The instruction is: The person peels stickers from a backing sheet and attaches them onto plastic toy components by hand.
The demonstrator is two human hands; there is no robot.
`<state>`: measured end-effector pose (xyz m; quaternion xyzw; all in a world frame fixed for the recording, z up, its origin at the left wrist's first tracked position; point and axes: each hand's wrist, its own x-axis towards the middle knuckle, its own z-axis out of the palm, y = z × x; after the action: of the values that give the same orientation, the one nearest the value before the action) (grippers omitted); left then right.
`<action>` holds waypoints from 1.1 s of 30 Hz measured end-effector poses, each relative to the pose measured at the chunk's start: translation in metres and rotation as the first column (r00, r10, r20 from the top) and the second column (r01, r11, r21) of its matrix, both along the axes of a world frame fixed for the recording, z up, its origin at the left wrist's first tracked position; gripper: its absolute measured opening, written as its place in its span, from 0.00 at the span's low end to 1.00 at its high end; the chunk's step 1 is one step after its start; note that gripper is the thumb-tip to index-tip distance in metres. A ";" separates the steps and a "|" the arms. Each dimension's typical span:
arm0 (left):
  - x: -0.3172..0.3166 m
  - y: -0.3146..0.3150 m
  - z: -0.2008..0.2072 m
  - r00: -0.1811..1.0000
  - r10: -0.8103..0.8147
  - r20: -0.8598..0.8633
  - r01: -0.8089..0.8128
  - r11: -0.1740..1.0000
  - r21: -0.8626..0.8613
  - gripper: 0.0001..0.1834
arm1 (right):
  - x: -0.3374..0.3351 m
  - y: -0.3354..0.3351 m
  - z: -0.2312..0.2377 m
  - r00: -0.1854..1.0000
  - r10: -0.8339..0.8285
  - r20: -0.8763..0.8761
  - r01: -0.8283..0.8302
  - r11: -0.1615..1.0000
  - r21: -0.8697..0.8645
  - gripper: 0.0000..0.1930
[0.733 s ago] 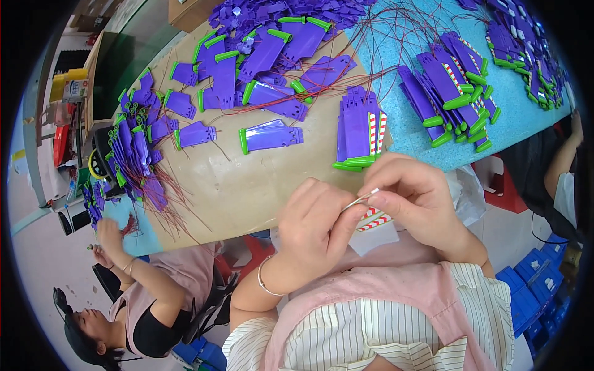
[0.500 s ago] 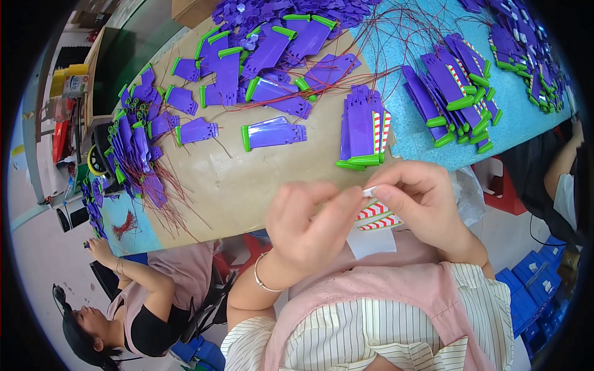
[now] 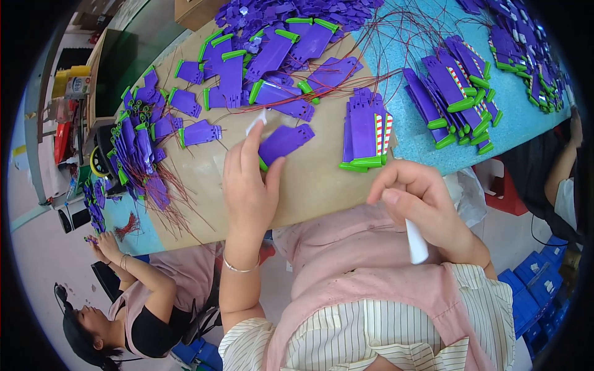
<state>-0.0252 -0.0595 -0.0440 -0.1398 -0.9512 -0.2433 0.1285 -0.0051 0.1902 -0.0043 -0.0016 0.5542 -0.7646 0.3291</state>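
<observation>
A purple wing-shaped plastic piece [image 3: 288, 142] with a green end lies tilted at the middle of the work surface. My left hand [image 3: 247, 185] has its thumb at the near edge and its fingers by the green end, closed about the piece. A small white sticker [image 3: 257, 120] clings to the left index fingertip. Over my lap, my right hand [image 3: 424, 204] is closed on a white sticker sheet [image 3: 416, 242], whose lower part hangs below the fingers. Ahead of the right hand rests a stack of purple pieces [image 3: 365, 133] with red-and-white striped stickers and green ends.
More purple and green pieces [image 3: 232, 80] with red wires [image 3: 377, 77] cover the far and left parts of the brown board [image 3: 204, 164]. Striped pieces [image 3: 455, 93] are piled on the blue surface at right. A co-worker's hands [image 3: 108, 247] are at far left.
My left hand has moved forward and left from the right hand, carrying a sticker on its fingertip. The purple piece has turned. The sticker sheet's striped face no longer shows.
</observation>
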 end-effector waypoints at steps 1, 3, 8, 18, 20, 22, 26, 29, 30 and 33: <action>0.006 0.002 0.002 0.998 0.024 0.064 -0.026 0.999 0.032 0.26 | -0.001 -0.001 0.001 0.998 0.010 0.056 -0.010 1.000 -0.001 0.06; 0.021 0.011 0.007 0.988 0.055 0.144 -0.109 0.910 0.399 0.21 | 0.001 -0.006 -0.001 0.999 -0.020 0.049 0.021 0.999 -0.025 0.08; 0.051 0.061 0.034 0.962 -0.200 0.183 -0.014 0.639 0.769 0.15 | 0.011 -0.026 -0.010 0.975 -0.220 -0.023 0.215 0.968 -0.131 0.10; 0.042 0.065 0.035 0.791 -0.371 0.486 -0.460 0.162 0.873 0.06 | 0.006 -0.012 -0.001 0.980 -0.127 0.151 0.135 0.990 -0.045 0.09; 0.044 0.066 0.038 0.802 -0.398 0.444 -0.423 0.146 0.894 0.07 | 0.006 -0.012 -0.001 0.978 -0.138 0.158 0.147 0.988 -0.047 0.10; 0.045 0.066 0.039 0.817 -0.413 0.402 -0.341 0.216 0.915 0.07 | 0.005 -0.011 -0.001 0.980 -0.110 0.163 0.110 0.994 0.007 0.10; 0.045 0.066 0.037 0.813 -0.419 0.404 -0.325 0.249 0.912 0.07 | 0.005 -0.011 -0.003 0.983 -0.128 0.130 0.127 0.992 0.018 0.10; 0.047 0.068 0.037 0.823 -0.399 0.405 -0.337 0.230 0.913 0.07 | 0.006 -0.012 -0.004 0.979 -0.130 0.155 0.129 0.992 0.015 0.10; 0.047 0.069 0.037 0.828 -0.385 0.409 -0.339 0.238 0.910 0.07 | 0.006 -0.012 -0.004 0.981 -0.126 0.145 0.125 0.992 0.021 0.10; 0.046 0.070 0.036 0.835 -0.368 0.408 -0.336 0.246 0.909 0.06 | 0.006 -0.011 -0.004 0.984 -0.122 0.132 0.120 0.993 0.017 0.10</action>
<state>0.0211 0.0100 -0.0076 0.0354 -0.5853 -0.8044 -0.0951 0.0005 0.1788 -0.0078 0.0847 0.5336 -0.7790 0.3182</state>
